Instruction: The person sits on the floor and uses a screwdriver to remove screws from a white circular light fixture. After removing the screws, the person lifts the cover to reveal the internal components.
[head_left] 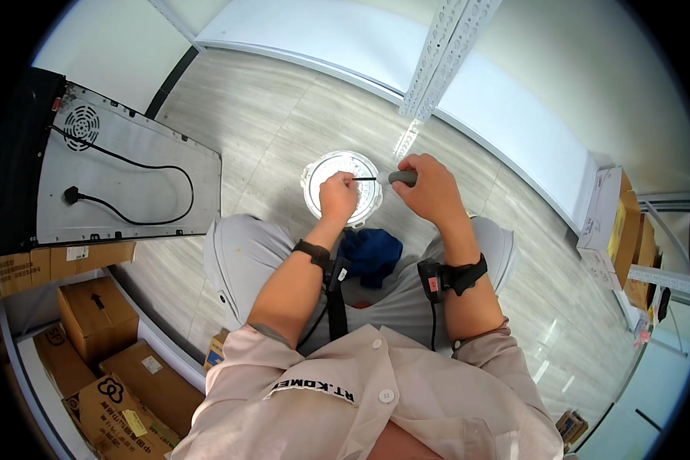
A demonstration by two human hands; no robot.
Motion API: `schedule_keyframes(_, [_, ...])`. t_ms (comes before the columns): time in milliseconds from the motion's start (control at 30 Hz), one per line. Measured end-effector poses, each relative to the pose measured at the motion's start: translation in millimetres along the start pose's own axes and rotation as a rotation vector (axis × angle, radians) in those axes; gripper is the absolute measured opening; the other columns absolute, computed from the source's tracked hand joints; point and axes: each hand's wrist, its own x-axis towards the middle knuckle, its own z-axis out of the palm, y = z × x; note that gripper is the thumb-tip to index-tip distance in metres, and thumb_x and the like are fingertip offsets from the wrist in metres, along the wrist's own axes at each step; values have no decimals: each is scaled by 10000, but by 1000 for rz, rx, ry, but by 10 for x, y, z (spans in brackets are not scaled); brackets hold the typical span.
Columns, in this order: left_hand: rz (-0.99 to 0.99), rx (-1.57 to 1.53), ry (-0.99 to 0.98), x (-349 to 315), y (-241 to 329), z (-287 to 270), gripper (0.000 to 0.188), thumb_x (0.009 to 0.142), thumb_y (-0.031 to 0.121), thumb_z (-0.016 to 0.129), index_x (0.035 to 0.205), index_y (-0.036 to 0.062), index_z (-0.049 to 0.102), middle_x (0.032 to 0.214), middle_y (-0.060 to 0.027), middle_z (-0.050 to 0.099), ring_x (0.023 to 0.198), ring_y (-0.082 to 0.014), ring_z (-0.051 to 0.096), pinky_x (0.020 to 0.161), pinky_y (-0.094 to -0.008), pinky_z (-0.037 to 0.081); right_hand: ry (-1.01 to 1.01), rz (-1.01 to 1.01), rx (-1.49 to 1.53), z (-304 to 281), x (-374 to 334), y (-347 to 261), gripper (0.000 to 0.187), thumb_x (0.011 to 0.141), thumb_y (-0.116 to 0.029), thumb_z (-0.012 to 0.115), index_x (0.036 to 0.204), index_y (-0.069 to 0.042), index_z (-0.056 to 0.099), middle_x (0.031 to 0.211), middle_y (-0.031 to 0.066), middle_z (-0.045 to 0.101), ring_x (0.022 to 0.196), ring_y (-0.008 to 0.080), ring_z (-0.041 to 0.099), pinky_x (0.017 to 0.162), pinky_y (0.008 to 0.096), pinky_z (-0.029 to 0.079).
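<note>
Across the round white part's (366, 201) right edge reaches a screwdriver (384, 178), its handle (404, 178) clasped in your right hand (431, 190), shaft (366, 179) pinched by your left hand (337, 199).

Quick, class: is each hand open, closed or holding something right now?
Left hand: curled by the tip of the screwdriver; whether it grips anything cannot be told.
Right hand: closed, holding the screwdriver.

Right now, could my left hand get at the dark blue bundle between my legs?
Probably yes: the dark blue bundle lies mostly uncovered, close to the left hand. That hand is at the tip end of the screwdriver, over the round white piece, so it would likely have to leave there first.
</note>
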Motion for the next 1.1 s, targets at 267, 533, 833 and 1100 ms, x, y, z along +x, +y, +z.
schedule_keyframes(267, [-30,-26,-165,-117,-97,122,265,791,146,827,999,-5,762,840,-114,770,748,-195,740,729,-317,585,8,-148,152,-58,-46,15,295,755,-22,763,1041,-67,703,1014,140,703,924,357,685,816,427,549])
schedule_keyframes(533, [51,41,-302,-256,-174,217,221,825,130,812,988,-3,744,867,-122,768,777,-202,740,745,-334,580,-15,-168,125,2,-34,19,296,772,-44,785,1055,-52,697,1003,156,705,927,358,686,818,445,544])
schedule_keyframes(833, [286,191,-361,-292,-206,231,124,830,53,740,951,34,721,913,-179,716,902,-388,700,790,-477,553,-83,-181,99,56,-25,-16,279,797,-71,794,1059,-70,698,1007,154,705,945,378,681,842,454,538])
schedule_keyframes(1100, [328,225,-330,-335,-212,205,122,832,47,773,905,-9,693,931,-169,648,879,-367,674,783,-445,541,-91,-213,50,198,-25,38,293,789,-74,816,1057,-70,700,1003,153,708,948,374,689,825,461,543])
